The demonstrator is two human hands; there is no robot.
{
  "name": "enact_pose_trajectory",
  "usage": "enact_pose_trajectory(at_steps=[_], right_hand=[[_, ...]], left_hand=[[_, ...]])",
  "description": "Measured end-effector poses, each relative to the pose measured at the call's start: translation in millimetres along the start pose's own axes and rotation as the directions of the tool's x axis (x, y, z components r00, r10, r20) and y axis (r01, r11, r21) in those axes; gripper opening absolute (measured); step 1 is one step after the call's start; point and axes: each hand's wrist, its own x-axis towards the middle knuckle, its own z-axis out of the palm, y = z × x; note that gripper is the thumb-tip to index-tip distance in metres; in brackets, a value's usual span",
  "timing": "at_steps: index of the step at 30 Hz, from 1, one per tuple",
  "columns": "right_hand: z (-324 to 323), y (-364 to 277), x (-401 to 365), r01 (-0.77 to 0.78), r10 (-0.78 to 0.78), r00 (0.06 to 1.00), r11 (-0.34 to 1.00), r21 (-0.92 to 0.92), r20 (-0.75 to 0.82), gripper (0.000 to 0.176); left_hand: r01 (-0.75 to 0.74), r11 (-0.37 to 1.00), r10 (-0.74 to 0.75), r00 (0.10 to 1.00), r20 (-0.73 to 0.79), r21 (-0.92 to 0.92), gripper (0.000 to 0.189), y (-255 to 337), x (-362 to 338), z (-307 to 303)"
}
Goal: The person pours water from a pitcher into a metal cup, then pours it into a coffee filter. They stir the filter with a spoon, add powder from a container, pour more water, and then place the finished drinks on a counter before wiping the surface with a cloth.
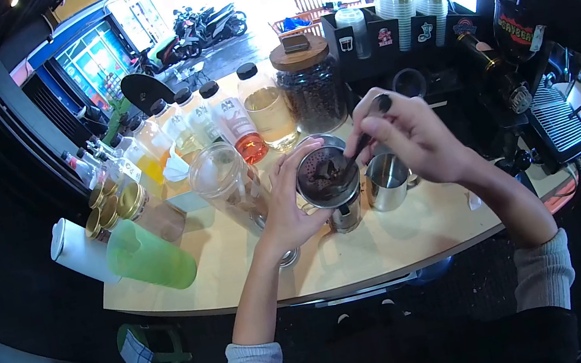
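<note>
My left hand [286, 209] is wrapped around a round metal strainer cup [323, 144] with small holes in its wall and dark wet bits inside. In my right hand [406, 135] is a slim dark-handled tool [382, 104], slanting down into the strainer cup; its lower end is hard to make out. Below the strainer cup stands a small metal vessel [347, 216], partly hidden. Just right of it is a steel milk pitcher [387, 184]. A tall clear plastic cup [216, 175] stands left of my left hand.
Capped bottles [270, 112] line the back left of the counter [395, 256]. A wooden-lidded jar of dark beans [314, 93] stands behind my hands. At left are a green pitcher [149, 255] and gold-lidded jars [145, 206]. A cup organizer [389, 34] and coffee machine [556, 114] are right.
</note>
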Motion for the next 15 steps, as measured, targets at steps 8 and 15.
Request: enact_pose_trajectory(at_steps=[8, 15], right_hand=[[-8, -7, 3, -0.027, 0.027, 1.0, 1.0, -0.004, 0.011, 0.016], [-7, -10, 0, -0.046, 0.045, 0.999, 0.999, 0.01, 0.014, 0.017]], left_hand=[[-0.047, 0.994, 0.043, 0.998, 0.036, 0.097, 0.076, 10, 4, -1], [-0.046, 0.994, 0.041, 0.998, 0.056, 0.099, 0.075, 11, 4, -1]])
